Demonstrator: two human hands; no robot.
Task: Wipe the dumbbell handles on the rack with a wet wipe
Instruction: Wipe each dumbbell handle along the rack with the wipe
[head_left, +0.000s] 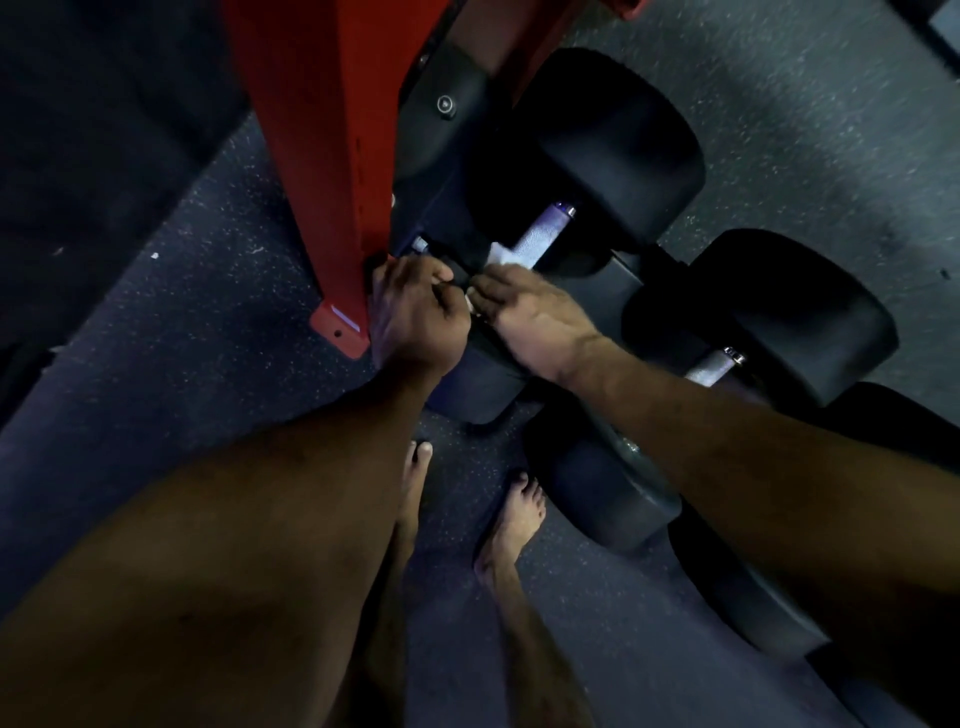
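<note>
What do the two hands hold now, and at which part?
The right hand pinches the white wet wipe at its near end, on a dumbbell handle. What the curled left hand holds cannot be told.

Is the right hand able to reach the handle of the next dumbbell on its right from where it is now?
Probably yes: that handle lies bare beside the right forearm, and nothing covers it. The right hand now holds the wet wipe.
</note>
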